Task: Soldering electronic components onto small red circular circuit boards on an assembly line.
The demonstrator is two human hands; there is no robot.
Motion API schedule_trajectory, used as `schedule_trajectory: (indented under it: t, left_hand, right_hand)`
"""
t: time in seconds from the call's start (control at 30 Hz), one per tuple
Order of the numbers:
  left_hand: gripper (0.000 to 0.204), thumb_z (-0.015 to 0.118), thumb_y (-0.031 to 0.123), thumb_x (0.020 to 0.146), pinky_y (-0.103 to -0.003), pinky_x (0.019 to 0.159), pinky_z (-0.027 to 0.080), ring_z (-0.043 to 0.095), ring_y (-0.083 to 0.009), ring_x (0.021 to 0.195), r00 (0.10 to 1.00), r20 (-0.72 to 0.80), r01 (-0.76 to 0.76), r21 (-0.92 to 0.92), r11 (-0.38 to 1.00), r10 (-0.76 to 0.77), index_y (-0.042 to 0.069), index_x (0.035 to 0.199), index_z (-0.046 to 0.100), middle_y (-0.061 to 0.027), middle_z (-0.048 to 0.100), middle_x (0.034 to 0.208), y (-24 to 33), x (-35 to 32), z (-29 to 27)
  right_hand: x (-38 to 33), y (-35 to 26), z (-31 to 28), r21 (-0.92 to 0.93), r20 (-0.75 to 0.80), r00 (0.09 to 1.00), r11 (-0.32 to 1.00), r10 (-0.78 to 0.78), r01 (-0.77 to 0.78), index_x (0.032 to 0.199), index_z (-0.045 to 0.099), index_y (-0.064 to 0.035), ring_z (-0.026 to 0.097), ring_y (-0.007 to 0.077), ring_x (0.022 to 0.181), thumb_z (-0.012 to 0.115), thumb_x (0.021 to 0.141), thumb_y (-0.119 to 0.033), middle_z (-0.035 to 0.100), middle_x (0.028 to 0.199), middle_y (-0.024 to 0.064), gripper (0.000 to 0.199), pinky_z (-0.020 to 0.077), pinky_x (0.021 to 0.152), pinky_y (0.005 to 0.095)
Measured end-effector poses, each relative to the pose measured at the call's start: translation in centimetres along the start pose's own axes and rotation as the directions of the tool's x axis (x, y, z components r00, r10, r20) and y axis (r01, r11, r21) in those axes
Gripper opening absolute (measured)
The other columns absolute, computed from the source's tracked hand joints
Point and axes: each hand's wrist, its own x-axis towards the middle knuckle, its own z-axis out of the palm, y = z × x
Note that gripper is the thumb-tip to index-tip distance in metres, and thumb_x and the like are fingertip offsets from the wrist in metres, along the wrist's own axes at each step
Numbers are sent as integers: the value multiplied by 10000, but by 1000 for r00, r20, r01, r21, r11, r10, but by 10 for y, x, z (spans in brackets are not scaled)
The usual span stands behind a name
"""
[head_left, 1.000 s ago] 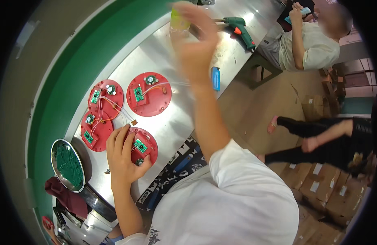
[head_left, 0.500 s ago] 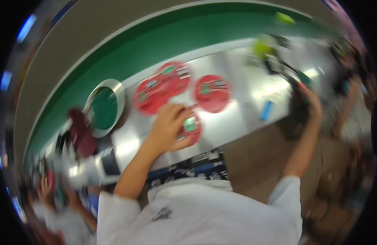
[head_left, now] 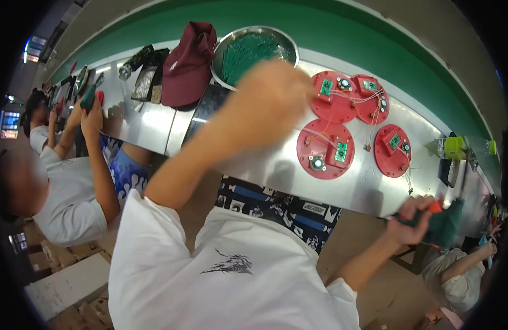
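Now holding the left hand (head_left: 268,104) up over the table (head_left: 155,129), between the bowl (head_left: 287,41) and the near disc (head_left: 325,148). Blurring so much that telling fingers apart is not possible; cannot say if wide, narrow or gripping something. Covering with this hand the lower right part of the bowl and also a piece of the table behind it.

Closing the right hand (head_left: 409,223) around a tool (head_left: 438,220), dark green with a red part at the top, low at the right and off the table edge, well apart from the discs. Showing only the upper part of the tool; the tip is lost against a green shape behind it, so hard to say what kind of tool.

Lying on the table: near disc, red and round, with a small green board and thin wires, and three more discs (head_left: 372,96) beside it, two of them overlapping at the far side. Too small for making out the parts on the boards.

Sitting left of the bowl: a maroon cap (head_left: 188,66), leaning on the bowl rim. Filling the bowl: something green and fine, not clear what.

Working at the far left: a co-worker, with a hand (head_left: 91,118) raised and gripping something green and red, partly cut off. Showing at the lower right corner: another person, mostly hidden by the dark rim.
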Motion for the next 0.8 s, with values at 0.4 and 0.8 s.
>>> schedule_trajectory:
  t: [0.4,0.8]
  left_hand:
    - [173,676,171,795,-458,783,550,685,-373,851,815,126,555,107,825,-565,10,827,731,-180,708,878,-110,-17,20]
    - [196,689,145,722,-381,763,573,716,-305,778,817,-37,562,-175,808,-576,49,871,772,-167,727,837,-121,-32,3]
  right_hand:
    - [-22,46,38,-65,-14,988,986,152,-152,1384,391,18,463,135,551,506,977,-140,534,879,106,452,393,474,286]
    - [-31,53,38,-66,57,985,985,164,-160,1379,397,34,463,122,541,473,1013,-202,512,876,88,442,392,466,277]
